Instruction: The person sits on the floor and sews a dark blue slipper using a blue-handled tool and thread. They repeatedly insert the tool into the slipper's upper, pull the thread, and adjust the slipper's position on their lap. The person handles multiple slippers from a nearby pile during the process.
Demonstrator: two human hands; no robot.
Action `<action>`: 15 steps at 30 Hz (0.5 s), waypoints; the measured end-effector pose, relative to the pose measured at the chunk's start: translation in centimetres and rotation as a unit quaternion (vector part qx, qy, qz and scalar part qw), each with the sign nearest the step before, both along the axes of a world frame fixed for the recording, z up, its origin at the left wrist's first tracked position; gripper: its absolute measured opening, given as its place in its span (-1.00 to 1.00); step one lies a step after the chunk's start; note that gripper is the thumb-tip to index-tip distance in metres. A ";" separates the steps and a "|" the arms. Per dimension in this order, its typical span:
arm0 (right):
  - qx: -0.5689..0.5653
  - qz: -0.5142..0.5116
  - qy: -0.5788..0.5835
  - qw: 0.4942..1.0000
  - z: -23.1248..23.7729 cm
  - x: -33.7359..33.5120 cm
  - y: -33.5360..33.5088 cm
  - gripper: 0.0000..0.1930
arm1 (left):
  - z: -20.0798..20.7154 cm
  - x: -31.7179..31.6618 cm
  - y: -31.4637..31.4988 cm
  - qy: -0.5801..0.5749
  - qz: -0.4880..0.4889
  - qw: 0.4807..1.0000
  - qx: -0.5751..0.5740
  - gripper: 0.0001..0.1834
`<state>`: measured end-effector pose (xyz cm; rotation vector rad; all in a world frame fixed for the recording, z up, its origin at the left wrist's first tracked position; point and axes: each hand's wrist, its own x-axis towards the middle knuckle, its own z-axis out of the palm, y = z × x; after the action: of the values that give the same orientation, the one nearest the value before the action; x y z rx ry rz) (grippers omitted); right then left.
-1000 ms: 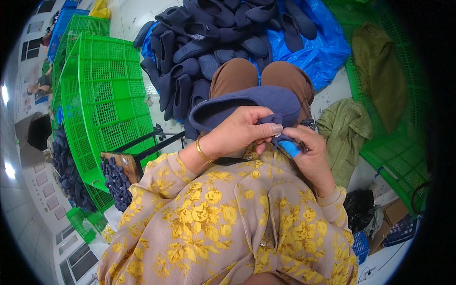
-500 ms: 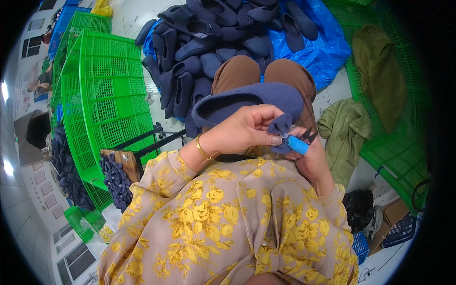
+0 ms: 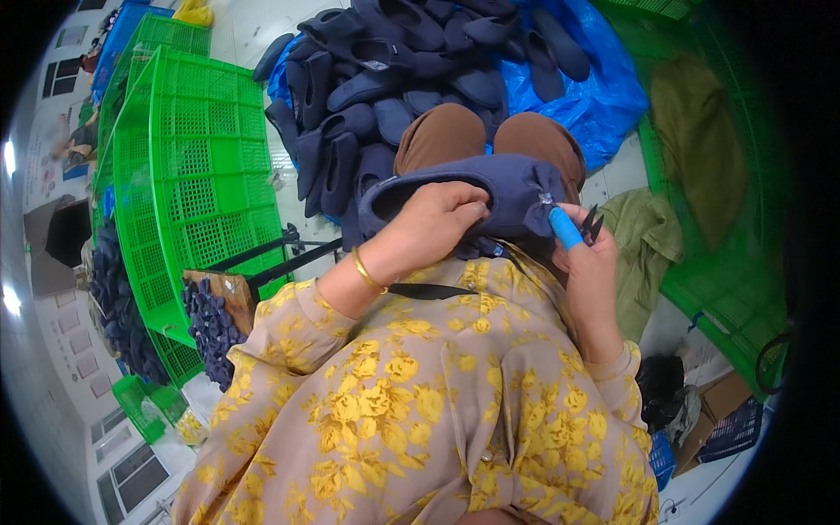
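A dark blue slipper [image 3: 507, 188] lies across my knees, its opening toward the left. My left hand [image 3: 429, 223], with a gold bangle at the wrist, reaches into the opening, its fingers curled at the slipper's near rim. My right hand [image 3: 588, 271] pinches a dark blue fabric bow [image 3: 544, 208] with a shiny centre against the slipper's toe end. Blue tape [image 3: 564, 227] wraps its thumb. Dark pointed blades, like small thread snips [image 3: 592, 225], stick out from the same hand; their handles are hidden.
Beyond my knees is a heap of dark blue slippers [image 3: 376, 87] on blue plastic sheeting [image 3: 604, 87]. Green crates [image 3: 210, 149] stand at the left, near a box of dark blue bows [image 3: 210, 324]. Olive cloth [image 3: 643, 245] and another green crate [image 3: 726, 289] are at the right.
The bow has gone from between both hands onto the slipper's toe, held by the right hand. My left hand has let go of it and moved left into the slipper's opening.
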<state>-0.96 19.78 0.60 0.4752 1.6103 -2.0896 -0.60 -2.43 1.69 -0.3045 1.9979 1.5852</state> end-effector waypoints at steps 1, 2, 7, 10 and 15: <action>-0.012 0.005 0.007 1.000 0.2 -0.3 -0.5 -0.88 | -0.7 0.0 0.3 -0.024 0.038 0.998 0.047 -0.76; -0.011 0.012 0.002 1.000 -0.1 -0.3 -0.7 -0.88 | -1.1 0.1 0.4 -0.062 0.074 0.991 0.095 -0.79; 0.016 0.042 -0.015 0.999 -1.3 -0.1 -1.2 -0.88 | -2.1 0.7 1.3 -0.137 0.237 0.929 0.248 -0.91; -0.002 0.047 -0.024 0.999 -1.3 0.1 -1.0 -0.90 | -2.4 0.9 1.2 -0.129 0.235 0.928 0.259 -0.92; 0.033 0.068 0.010 0.997 -0.9 0.4 -1.6 -0.90 | -2.4 1.0 1.5 -0.136 0.235 0.926 0.261 -0.94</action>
<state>-0.53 18.21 -0.35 0.3568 1.6775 -1.9513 0.44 -0.97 -0.71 -0.7812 1.2804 2.1575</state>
